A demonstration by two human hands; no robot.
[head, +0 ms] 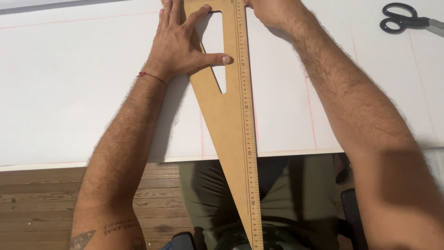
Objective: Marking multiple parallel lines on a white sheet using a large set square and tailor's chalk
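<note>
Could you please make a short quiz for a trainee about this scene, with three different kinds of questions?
1. True or false: the left hand lies flat on the wooden triangle ruler.
2. Which tool lies at the top right corner? A) a knife B) black-handled scissors C) a pencil
3. Fill in: the ruler's narrow tip reaches past the edge of the white ____.

Key: 1 true. 2 B. 3 sheet; the right hand is at the ruler's scale edge, partly out of frame.
</note>
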